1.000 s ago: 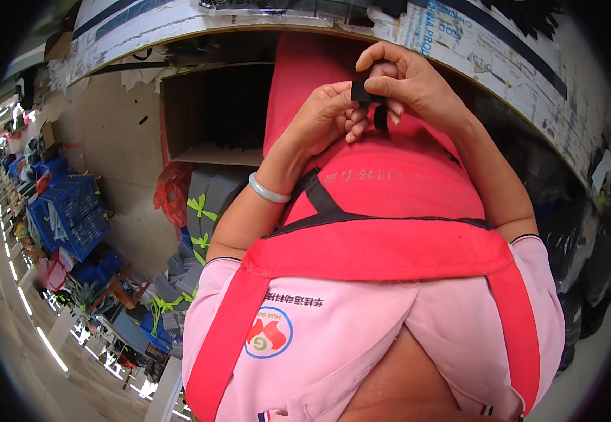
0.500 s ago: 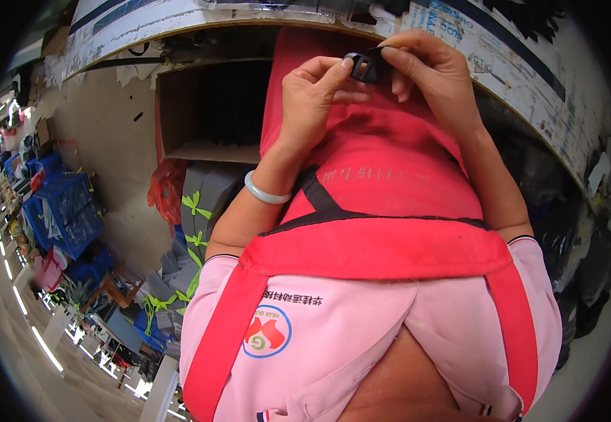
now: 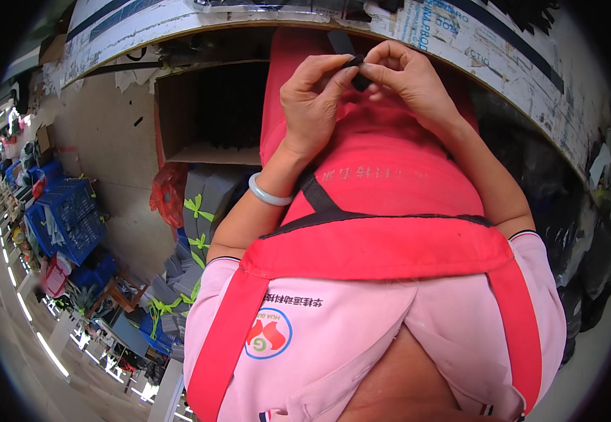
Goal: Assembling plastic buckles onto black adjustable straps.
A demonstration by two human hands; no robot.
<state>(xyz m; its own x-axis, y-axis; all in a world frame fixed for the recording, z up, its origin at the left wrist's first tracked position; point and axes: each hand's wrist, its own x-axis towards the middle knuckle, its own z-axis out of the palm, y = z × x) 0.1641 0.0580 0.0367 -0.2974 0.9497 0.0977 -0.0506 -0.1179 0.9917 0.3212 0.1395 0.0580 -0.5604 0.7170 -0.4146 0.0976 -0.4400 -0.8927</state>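
Both the left hand (image 3: 312,105) and right hand (image 3: 407,77) pinch a small black strap piece (image 3: 351,60) between closed fingers, above the red apron (image 3: 390,183), just below the desk edge (image 3: 460,49).

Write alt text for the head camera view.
Both hands, left hand and right hand, pinch a small black strap piece between their fingertips, above a red apron and close to a workbench edge. The left wrist wears a pale bangle; blue crates stand far left.
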